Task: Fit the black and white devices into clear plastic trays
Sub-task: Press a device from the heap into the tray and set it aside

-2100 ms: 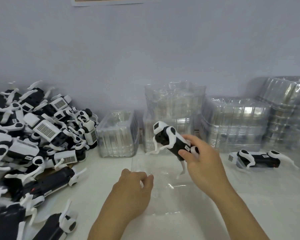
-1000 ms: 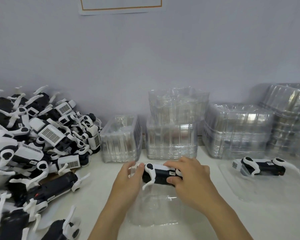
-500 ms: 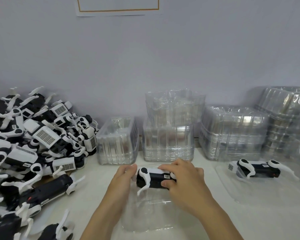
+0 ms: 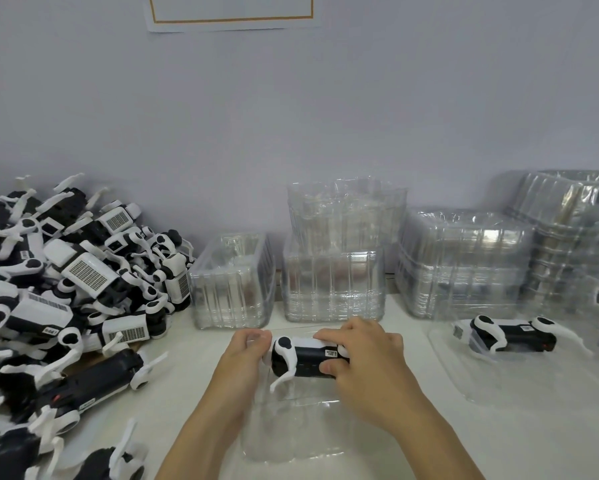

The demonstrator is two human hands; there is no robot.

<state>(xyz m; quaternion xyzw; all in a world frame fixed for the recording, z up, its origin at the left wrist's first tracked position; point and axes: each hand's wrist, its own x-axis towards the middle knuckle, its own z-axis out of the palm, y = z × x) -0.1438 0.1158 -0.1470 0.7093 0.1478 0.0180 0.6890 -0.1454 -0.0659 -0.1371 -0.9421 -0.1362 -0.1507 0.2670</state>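
A black and white device (image 4: pixel 303 360) lies on its side at the far end of a clear plastic tray (image 4: pixel 291 431) in front of me. My right hand (image 4: pixel 367 368) grips its right end, fingers over the top and thumb on the near side. My left hand (image 4: pixel 242 365) holds its left end, fingers curled round the part that is hidden. One white leg of the device sticks down toward me. A second device (image 4: pixel 512 337) rests in another clear tray (image 4: pixel 519 382) at the right.
A big heap of black and white devices (image 4: pixel 59 289) fills the left side of the white table (image 4: pixel 173 403). Stacks of clear trays (image 4: pixel 332 268) line the wall at the back, with taller stacks (image 4: pixel 568 244) at the right.
My right hand brought the raised device down to the tray's far end and my left hand came up to hold its other end. In the last half second both hands stayed nearly still.
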